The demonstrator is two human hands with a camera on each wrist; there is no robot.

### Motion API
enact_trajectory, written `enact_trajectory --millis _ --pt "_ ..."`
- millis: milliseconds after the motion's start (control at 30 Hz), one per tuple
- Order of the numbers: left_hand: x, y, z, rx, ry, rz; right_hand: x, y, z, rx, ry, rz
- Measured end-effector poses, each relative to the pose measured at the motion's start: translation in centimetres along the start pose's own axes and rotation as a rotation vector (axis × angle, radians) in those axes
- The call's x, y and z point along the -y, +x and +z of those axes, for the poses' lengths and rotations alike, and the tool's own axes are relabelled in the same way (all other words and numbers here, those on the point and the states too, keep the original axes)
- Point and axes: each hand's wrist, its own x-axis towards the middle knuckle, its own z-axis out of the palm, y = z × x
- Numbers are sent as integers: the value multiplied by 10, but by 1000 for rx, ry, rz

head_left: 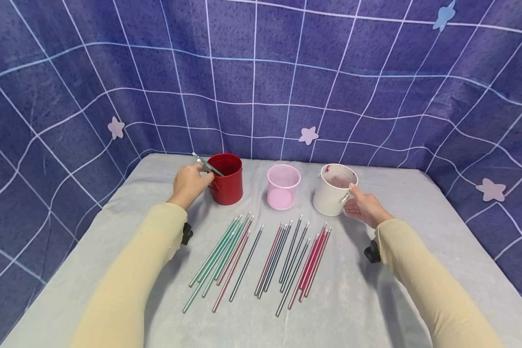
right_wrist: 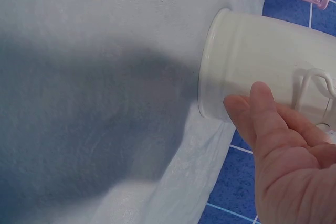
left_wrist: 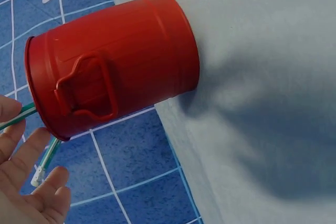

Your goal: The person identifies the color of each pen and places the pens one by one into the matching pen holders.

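At the rim of the red bucket (head_left: 228, 191), my left hand (head_left: 189, 182) pinches a green pencil (left_wrist: 23, 113) that slants into the bucket. Another green pencil (left_wrist: 48, 162) leans out over the same rim, its white eraser end showing past the fingers. My right hand (head_left: 365, 209) is at the near right side of the white bucket (head_left: 326, 199), with the thumb by the rim and the other fingers fairly straight beside the handle (right_wrist: 317, 74). In the right wrist view the thumb tip and bucket mouth are out of sight. No pencil shows inside the white bucket.
Between the two buckets stands a pink mesh cup (head_left: 282, 197). In front lie green pencils (head_left: 217, 253), dark pencils (head_left: 293, 253) and red pencils (head_left: 315, 261), several of each, in loose rows on the grey cloth (head_left: 352, 299). A blue curtain (head_left: 235, 111) hangs close behind.
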Motion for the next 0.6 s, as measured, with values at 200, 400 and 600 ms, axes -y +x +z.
enact_trajectory --millis 200,400,600 --pt "1 0 5 -3 5 -3 -1 -1 2 13 -5 1" --pt "3 4 10 14 -51 26 -1 -1 0 21 -12 -5" --pt "8 3 12 15 -74 9 0 1 0 2 -1 5"
